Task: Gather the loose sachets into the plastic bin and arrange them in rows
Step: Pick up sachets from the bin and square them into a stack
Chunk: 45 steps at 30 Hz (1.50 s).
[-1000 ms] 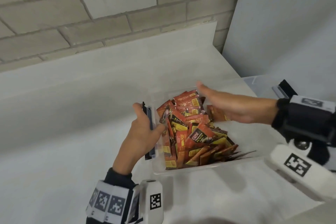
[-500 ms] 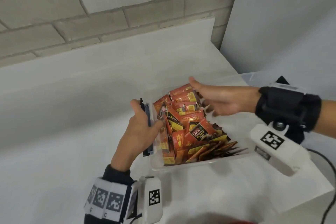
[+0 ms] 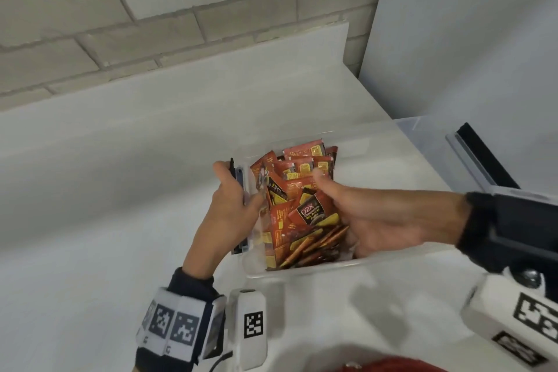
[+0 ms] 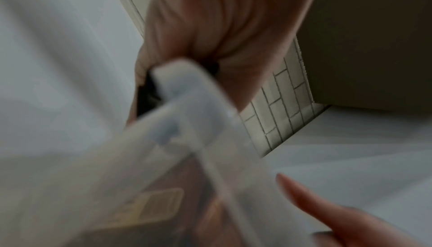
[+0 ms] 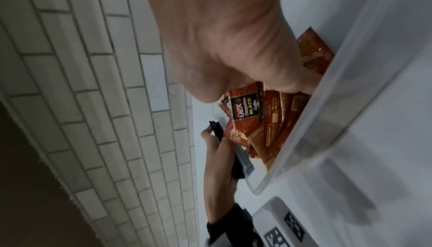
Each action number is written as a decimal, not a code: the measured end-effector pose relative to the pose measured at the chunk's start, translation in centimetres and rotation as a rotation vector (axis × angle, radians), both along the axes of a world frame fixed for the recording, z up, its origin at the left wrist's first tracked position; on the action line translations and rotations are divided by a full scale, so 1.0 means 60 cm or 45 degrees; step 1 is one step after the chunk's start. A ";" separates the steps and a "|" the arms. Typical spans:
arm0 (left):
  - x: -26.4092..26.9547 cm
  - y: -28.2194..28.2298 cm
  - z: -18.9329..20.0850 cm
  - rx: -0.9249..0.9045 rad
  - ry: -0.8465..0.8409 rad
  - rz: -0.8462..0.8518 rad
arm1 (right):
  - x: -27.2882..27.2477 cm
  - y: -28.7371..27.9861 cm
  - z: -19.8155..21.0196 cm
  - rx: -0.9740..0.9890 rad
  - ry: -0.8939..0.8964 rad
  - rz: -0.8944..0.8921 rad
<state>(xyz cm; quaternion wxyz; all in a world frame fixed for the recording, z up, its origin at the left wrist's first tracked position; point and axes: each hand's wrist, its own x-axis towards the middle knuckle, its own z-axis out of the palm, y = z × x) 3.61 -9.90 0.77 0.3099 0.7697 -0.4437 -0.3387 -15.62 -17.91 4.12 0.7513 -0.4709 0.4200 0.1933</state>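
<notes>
Clear plastic bin [image 3: 302, 273] on white counter [image 3: 90, 220], filled with red and orange sachets [image 3: 302, 184]: upper ones roughly lined up, lower ones jumbled and leaning flat. None seen outside the bin. Left hand [image 3: 229, 208] clamped on bin's left edge at black latch [image 3: 238, 211], fingers curled round it. Right hand [image 3: 371, 220] inside bin, pressed against right side of the heap; thumb up, fingers hidden among packets, so hold on any sachet cannot be told.

Risks noted:
- Heap stands above the rim; hard sideways push likely to spill packets over left wall.
- Leaning packets apt to slide flat once released, breaking rows.
- Light bin liable to tip or skid if left hold slackens.
</notes>
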 end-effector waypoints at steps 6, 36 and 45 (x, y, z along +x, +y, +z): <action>0.003 0.002 0.000 -0.012 -0.005 -0.009 | -0.051 -0.032 0.025 -0.254 0.325 -0.101; 0.026 0.093 0.123 -0.087 -0.280 -0.394 | -0.045 0.060 -0.048 -1.132 -0.489 0.197; -0.018 0.085 0.076 0.375 -0.434 -0.726 | -0.017 0.063 -0.068 -1.287 -0.478 0.372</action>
